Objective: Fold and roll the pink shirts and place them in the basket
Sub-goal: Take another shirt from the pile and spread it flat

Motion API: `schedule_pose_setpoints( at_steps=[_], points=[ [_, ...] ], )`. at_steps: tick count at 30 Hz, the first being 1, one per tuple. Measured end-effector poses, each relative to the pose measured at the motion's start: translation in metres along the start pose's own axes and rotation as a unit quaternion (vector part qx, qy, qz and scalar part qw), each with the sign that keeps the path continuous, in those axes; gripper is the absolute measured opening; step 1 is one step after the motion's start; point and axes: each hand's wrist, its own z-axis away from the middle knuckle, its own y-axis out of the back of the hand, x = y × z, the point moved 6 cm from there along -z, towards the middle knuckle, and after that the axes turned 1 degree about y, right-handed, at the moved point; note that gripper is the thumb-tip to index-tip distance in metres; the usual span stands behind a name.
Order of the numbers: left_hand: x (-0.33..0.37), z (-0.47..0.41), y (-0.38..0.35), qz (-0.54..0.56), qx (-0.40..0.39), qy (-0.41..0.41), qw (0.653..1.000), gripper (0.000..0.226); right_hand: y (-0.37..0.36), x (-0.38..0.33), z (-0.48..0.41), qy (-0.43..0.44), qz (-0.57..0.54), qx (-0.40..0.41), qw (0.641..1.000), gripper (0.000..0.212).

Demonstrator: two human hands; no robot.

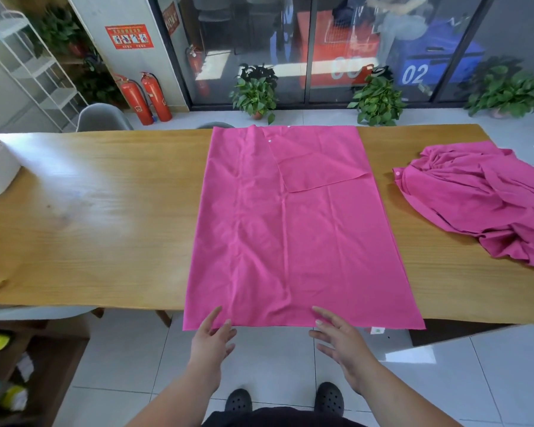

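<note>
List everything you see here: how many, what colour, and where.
flat shirt: one, pink, table centre, near edge overhanging
crumpled shirt: one, pink, table's right end
basket: one, white, table's left edge
table: one, light wood, across view
fire extinguishers: two, red, floor beyond table, left
potted plants: three, green, along glass wall
shelf rack: one, white, far left
shoes: two, black, floor below
left hand: one, open, at flat shirt's near edge
right hand: one, open, same edge
</note>
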Motion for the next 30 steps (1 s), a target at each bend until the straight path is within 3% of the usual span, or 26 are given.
schedule_pose_setpoints(
  at_steps=[10, 13, 21, 27, 30],
  points=[
    [0.024, -0.036, 0.069, 0.053, 0.086, 0.000, 0.995, 0.033, -0.044, -0.001, -0.013, -0.006, 0.012, 0.038, 0.999, 0.030],
    [0.038, -0.045, 0.079, 0.016, 0.099, -0.029, 0.995, 0.029, -0.046, 0.000, -0.012, 0.001, 0.000, 0.071, 0.997, 0.029],
    [0.083, -0.054, 0.103, 0.059, 0.089, -0.103, 0.989, 0.028, -0.054, 0.004, -0.015, 0.007, -0.080, 0.120, 0.990, 0.029],
    [0.056, -0.061, 0.114, -0.004, 0.036, 0.001, 0.999, 0.034, -0.058, 0.008, -0.014, -0.009, -0.119, 0.133, 0.984, 0.028],
    [0.066, -0.062, 0.114, -0.102, 0.033, -0.017, 0.994, 0.028, -0.057, 0.007, -0.014, -0.011, -0.126, 0.133, 0.983, 0.027]
  ],
)
